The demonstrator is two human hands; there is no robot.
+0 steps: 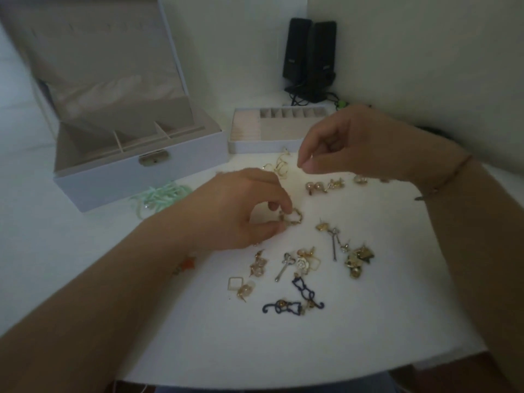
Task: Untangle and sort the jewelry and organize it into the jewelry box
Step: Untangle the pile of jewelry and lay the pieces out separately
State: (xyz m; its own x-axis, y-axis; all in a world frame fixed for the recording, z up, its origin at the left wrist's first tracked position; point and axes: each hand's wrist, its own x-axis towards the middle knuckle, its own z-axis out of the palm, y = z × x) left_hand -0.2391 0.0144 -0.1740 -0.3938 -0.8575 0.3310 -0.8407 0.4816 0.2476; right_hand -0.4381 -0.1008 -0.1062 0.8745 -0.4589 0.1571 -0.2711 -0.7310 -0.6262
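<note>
My left hand (243, 208) pinches a small gold heart-shaped piece (293, 218) on the white table. Raised above the table, my right hand (348, 143) has its fingertips pinched together; what they hold is too small to see. Several earrings lie scattered: pearl studs (316, 188), a gold wire piece (279, 165), a silver drop (334, 242), a gold cluster (358, 258), a white rose (302, 263) and dark blue cat shapes (295, 303). The open jewelry box (136, 171) stands at the back left, and its removable tray (263, 144) sits beside it.
A mint green piece (158, 195) lies against the box's front. An orange star charm (185, 265) peeks from under my left forearm. Two black speakers (310, 55) with cables stand in the back corner. The table's front edge (283, 378) runs close to me.
</note>
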